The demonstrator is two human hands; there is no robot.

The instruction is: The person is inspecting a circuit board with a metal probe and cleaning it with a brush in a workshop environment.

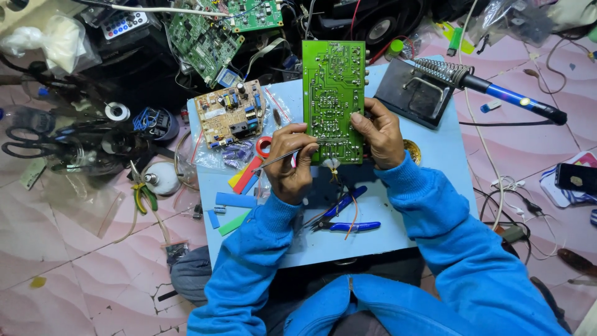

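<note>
Pale blue board tabletop [429, 186] carries the work. Long green rectangular circuit board [333, 93] held upright over its far middle, solder side up — pale traces and silver joints, short wires hanging at its near edge. Right hand [380, 134] clamped on the board's right near edge. Left hand [291, 163] closed around a thin grey metal probe [280, 159], tip at the board's left near corner. Blue-handled cutters [341, 218] lie near the front edge.

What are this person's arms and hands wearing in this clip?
Both arms are in bright blue long sleeves of a soft, fleece-like top, with ribbed cuffs at the wrists. The left hand and right hand are bare: no gloves, and no rings or watch show.
</note>
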